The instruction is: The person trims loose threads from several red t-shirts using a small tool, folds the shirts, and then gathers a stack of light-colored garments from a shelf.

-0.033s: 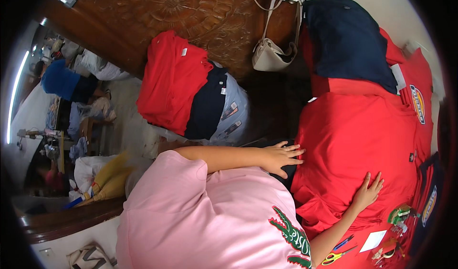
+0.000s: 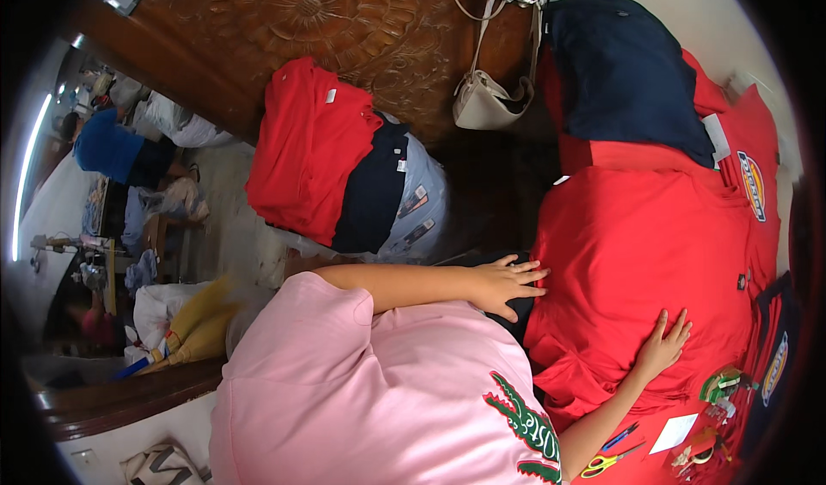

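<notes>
A red shirt (image 2: 641, 261) lies spread over a pile of red garments on the right. My left hand (image 2: 508, 287) rests at its left edge, fingers apart, fingertips touching the red cloth. Flat on the lower right part of the shirt is my right hand (image 2: 662, 347), its fingers stretched out. Neither hand grips anything. Below the right hand, yellow-handled scissors (image 2: 601, 465) and a small blue-handled tool (image 2: 618, 438) lie on red cloth, beside a white paper slip (image 2: 674, 433).
Folded dark navy garments (image 2: 632, 76) sit atop the red pile. To the left stands a stack with red shirts (image 2: 310, 150) over navy and light blue ones. A beige handbag (image 2: 490, 100) hangs by a carved wooden panel (image 2: 344, 21). Another person (image 2: 107, 145) in blue is far left.
</notes>
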Demonstrator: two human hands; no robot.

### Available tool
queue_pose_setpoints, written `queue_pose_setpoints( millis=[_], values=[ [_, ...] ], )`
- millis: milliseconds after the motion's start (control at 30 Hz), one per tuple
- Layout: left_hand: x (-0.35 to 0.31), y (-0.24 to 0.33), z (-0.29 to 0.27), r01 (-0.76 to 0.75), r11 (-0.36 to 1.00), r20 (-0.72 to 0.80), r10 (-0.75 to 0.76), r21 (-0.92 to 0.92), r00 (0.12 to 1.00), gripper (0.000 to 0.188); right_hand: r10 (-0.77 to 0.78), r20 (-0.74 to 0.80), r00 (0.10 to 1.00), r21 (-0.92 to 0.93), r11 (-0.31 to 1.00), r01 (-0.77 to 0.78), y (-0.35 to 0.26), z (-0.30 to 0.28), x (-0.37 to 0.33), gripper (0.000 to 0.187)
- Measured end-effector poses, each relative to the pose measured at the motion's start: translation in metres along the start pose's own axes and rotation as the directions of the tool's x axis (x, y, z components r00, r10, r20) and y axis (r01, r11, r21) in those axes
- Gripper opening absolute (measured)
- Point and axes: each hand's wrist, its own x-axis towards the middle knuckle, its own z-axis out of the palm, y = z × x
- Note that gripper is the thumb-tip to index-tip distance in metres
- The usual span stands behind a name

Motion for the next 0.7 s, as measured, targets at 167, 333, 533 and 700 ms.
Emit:
queue_pose_setpoints(
  millis=[167, 333, 533, 700],
  values=[
    [0.001, 0.002, -0.001, -0.004, 1.0, 0.004, 0.003, 0.027, 1.0, 0.086, 0.003, -0.009, 1.0, 0.01, 1.0, -0.003, 0.001, 0.003, -0.003, 0.065],
    [0.004, -0.006, 0.008, 0.028, 0.999, -0.051, -0.03, -0.044, 0.998, 0.085, 0.002, -0.007, 1.0, 0.003, 1.0, -0.002, 0.003, 0.003, -0.003, 0.064],
    [0.014, -0.082, 0.034, 0.337, 0.787, -0.131, -0.462, -0.516, 0.877, 0.078, -0.007, -0.024, 1.0, 0.012, 1.0, 0.007, 0.004, -0.002, -0.003, 0.063],
    [-0.036, -0.199, 0.102, 0.69, 0.697, 0.116, -0.682, -0.198, 0.722, 0.073, -0.013, -0.022, 1.0, 0.026, 1.0, 0.014, 0.003, -0.003, -0.003, 0.063]
  ],
)
